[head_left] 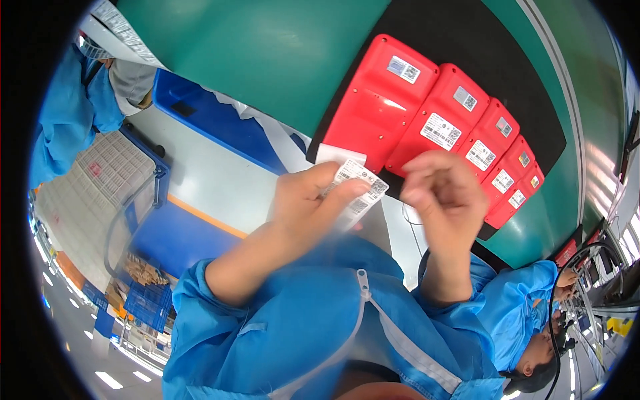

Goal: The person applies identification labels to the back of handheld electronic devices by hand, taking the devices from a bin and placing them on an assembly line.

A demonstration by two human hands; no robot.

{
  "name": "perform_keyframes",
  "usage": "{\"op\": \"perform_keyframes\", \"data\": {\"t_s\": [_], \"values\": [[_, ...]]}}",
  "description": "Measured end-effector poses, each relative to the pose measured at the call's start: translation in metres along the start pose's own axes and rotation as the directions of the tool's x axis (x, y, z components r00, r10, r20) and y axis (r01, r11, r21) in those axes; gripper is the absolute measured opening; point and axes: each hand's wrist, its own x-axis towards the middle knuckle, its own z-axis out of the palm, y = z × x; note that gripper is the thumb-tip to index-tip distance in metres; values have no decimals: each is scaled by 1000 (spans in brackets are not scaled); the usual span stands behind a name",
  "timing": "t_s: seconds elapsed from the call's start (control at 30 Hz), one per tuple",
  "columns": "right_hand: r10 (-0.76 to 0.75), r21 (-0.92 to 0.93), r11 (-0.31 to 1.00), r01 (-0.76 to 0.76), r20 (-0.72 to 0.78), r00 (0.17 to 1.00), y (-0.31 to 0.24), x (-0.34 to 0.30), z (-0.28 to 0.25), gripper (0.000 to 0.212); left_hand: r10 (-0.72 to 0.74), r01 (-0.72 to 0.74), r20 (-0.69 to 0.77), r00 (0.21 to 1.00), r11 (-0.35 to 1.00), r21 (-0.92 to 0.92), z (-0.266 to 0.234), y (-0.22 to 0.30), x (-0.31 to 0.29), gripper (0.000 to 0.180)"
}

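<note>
I have the green worktop spread across the top of the frame, bending down its right side, and below it the wearer's blue zip-front jacket fills the lower middle. On the worktop, right of centre, lies a black mat, and a co-worker in blue shows at lower right. I count five red casings side by side on the mat, running from upper centre down toward the right. Left of centre, below the worktop's edge, sits a blue plastic bin. The right hand is raised in front of the casings' lower ends, fingers curled and thumb near the index finger; I cannot tell whether anything is pinched there. The left hand, at frame centre, grips a white label sheet between thumb and fingers, its printed face up, just below the leftmost casing. White barcode labels are stuck on the four casings to the right, and small silver stickers mark the upper part of all five.
</note>
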Motion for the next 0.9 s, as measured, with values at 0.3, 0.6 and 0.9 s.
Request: {"op": "perform_keyframes", "data": {"t_s": [0.3,0.6,0.9], "values": [[-525,-367,795,483,-16,851,15,2,21,11,-31,33,148,988,999,-10,-15,6,-3,19],[45,-82,993,-80,-359,932,3,32,34,8,-184,169,205,961,982,89,-35,7,-4,19],[43,-57,996,-70,-380,924,2,31,32,9,-160,133,214,964,982,136,-42,3,-1,20]]}}
